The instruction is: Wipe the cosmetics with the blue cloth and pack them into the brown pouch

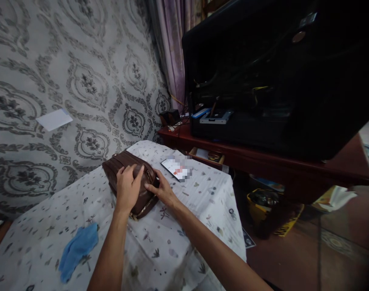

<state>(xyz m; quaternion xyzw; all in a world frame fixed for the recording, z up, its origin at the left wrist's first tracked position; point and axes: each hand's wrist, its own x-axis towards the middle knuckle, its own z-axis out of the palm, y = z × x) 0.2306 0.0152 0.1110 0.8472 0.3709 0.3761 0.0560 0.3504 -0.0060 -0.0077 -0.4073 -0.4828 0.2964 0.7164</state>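
Note:
A brown leather-look bag (113, 165) with gold-coloured zips lies on a white patterned cloth (202, 202). My left hand (130, 186) rests on top of the bag, fingers spread across it and thumb apart. At the bag's right side, my right hand (163, 188) grips the edge, its thumb on the upper face and its fingertips partly hidden along the far side. A zip pull (133, 217) hangs at the near end of the bag. Just beyond my right hand lies a phone (174, 168) with a lit, partly blurred screen. A crumpled blue cloth (78, 250) is left of my forearms.
Along the left runs a grey patterned wall (90, 85) with a white card (54, 119) on it. A large black cabinet-like case (248, 133) stands on a dark red wooden desk (263, 161) with a part-open drawer (208, 155). Below is a yellow container (289, 222).

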